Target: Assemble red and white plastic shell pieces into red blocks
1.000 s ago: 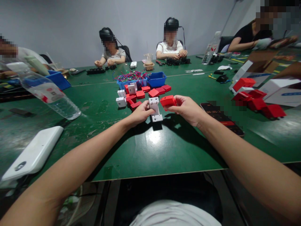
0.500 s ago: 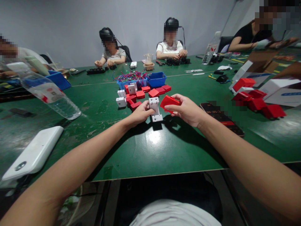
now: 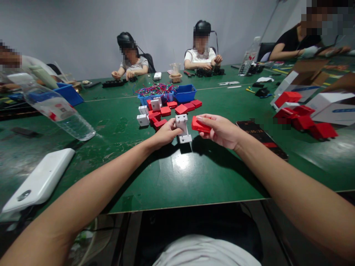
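My left hand [image 3: 166, 132] is closed on a white plastic bracket-like housing [image 3: 181, 123], with small holes in its top and bottom ends and a recess in the middle. Just to the right, my right hand [image 3: 220, 130] grips a red block-shaped plastic piece [image 3: 200, 125] between thumb and fingers. The two pieces are held apart, with a small gap between them, above the green table [image 3: 177, 181]. Beyond my hands lies a loose group of red blocks [image 3: 165, 111], with several white blocks [image 3: 143, 120] at its left side.
Behind the blocks stand a blue bin of coloured wires [image 3: 155, 96] and another blue bin [image 3: 185, 94]. A tilted water bottle [image 3: 61, 111] and white power bank [image 3: 41, 179] lie left. A phone [image 3: 262, 139] and red pieces [image 3: 303, 120] are right. Several people work around the table.
My right hand has turned the red piece and shifted it slightly to the right, away from the white housing. My left hand keeps its place.
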A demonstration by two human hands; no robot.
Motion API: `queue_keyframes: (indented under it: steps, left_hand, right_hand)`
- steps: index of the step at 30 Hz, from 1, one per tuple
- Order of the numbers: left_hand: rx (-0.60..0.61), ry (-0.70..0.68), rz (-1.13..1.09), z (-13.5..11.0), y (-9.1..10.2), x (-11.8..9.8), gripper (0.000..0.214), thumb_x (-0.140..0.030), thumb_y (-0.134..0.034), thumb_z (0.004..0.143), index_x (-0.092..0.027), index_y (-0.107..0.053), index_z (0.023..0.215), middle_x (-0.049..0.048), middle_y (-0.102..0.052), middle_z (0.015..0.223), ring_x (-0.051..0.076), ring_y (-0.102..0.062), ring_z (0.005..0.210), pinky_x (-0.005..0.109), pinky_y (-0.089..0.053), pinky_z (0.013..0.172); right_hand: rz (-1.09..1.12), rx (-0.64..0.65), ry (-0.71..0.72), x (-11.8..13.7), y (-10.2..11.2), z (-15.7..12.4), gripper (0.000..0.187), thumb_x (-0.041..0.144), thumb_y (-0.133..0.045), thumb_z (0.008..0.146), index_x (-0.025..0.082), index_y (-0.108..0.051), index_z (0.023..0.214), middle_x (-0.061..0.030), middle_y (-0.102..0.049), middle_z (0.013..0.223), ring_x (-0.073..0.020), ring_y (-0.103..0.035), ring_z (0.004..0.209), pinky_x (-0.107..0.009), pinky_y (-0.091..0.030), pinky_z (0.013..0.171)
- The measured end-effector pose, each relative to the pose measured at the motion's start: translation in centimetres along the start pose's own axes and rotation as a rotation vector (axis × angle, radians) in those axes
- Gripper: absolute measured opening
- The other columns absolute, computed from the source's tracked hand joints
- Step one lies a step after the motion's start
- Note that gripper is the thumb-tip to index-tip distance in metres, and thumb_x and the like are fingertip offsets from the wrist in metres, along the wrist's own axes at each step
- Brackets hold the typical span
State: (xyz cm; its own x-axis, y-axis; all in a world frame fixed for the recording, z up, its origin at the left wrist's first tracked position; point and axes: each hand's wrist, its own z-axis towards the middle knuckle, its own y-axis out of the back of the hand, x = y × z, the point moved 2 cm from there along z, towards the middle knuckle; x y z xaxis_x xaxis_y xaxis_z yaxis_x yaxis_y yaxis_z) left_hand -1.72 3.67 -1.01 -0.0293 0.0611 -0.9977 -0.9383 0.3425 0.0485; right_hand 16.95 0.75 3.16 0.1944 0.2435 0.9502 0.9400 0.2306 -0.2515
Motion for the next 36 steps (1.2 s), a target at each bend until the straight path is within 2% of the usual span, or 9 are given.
queue_keyframes:
  steps: [5,10,15,18,21,28,36]
  left_hand:
    - [-0.001,0.011,-0.006,0.03,-0.01,-0.05,0.034,-0.009,-0.063,0.068,-0.014,-0.055,0.101,0.0005,-0.067,0.091,0.012,-0.063,0.078,0.024,-0.047,0.074]
    - [-0.007,0.016,-0.008,-0.01,-0.12,-0.18,0.034,-0.007,-0.062,0.069,-0.014,-0.054,0.101,-0.0002,-0.066,0.088,0.012,-0.063,0.077,0.025,-0.047,0.075]
    - [-0.003,0.008,-0.006,-0.06,-0.14,-0.18,0.035,-0.008,-0.062,0.069,-0.014,-0.055,0.103,0.0022,-0.068,0.094,0.012,-0.064,0.079,0.025,-0.047,0.076]
    - [-0.004,0.006,0.002,-0.17,-0.17,-0.26,0.035,-0.007,-0.062,0.07,-0.014,-0.055,0.104,0.0025,-0.068,0.095,0.013,-0.065,0.081,0.025,-0.048,0.077]
    - [-0.005,0.004,0.013,-0.2,-0.19,-0.33,0.035,-0.007,-0.061,0.069,-0.014,-0.056,0.103,0.0025,-0.068,0.094,0.013,-0.065,0.081,0.026,-0.048,0.078]
    - [0.0,0.004,0.004,0.01,-0.12,-0.05,0.039,-0.009,-0.064,0.071,-0.013,-0.055,0.108,0.0046,-0.069,0.099,0.014,-0.065,0.083,0.027,-0.047,0.078]
    - [-0.012,0.004,-0.01,0.27,-0.09,0.21,0.039,-0.011,-0.065,0.069,-0.014,-0.055,0.106,0.0021,-0.068,0.093,0.015,-0.065,0.082,0.027,-0.048,0.075]
  right_hand:
    - [-0.003,0.028,0.007,-0.13,0.31,0.16,0.016,0.023,-0.078,0.079,0.017,-0.064,0.085,0.0,-0.066,0.069,-0.0084,-0.057,0.052,-0.018,-0.046,0.045]
    - [-0.053,0.074,0.061,-0.24,0.58,0.28,0.03,0.017,-0.086,0.065,0.017,-0.067,0.087,-0.001,-0.07,0.077,-0.0105,-0.062,0.065,-0.019,-0.044,0.052]
    - [-0.051,0.107,0.115,-0.37,0.69,0.43,0.035,0.007,-0.083,0.055,0.017,-0.067,0.085,0.0016,-0.07,0.082,-0.0099,-0.062,0.071,-0.022,-0.049,0.067]
    - [-0.041,0.098,0.127,-0.46,0.88,0.56,0.036,0.002,-0.08,0.052,0.018,-0.064,0.08,0.0043,-0.067,0.076,-0.009,-0.061,0.069,-0.022,-0.049,0.068]
    - [-0.019,0.1,0.11,-0.55,0.98,0.62,0.037,0.001,-0.079,0.052,0.019,-0.062,0.08,0.0048,-0.066,0.074,-0.0092,-0.062,0.068,-0.022,-0.051,0.069]
    - [0.007,0.123,0.099,-0.45,0.62,0.4,0.038,0.003,-0.082,0.056,0.019,-0.06,0.084,0.0008,-0.072,0.084,-0.0126,-0.069,0.076,-0.027,-0.057,0.078]
    - [0.071,0.206,0.132,-0.24,0.03,0.05,0.031,0.027,-0.088,0.068,0.02,-0.066,0.088,-0.0005,-0.072,0.094,-0.0138,-0.069,0.091,-0.033,-0.053,0.1]
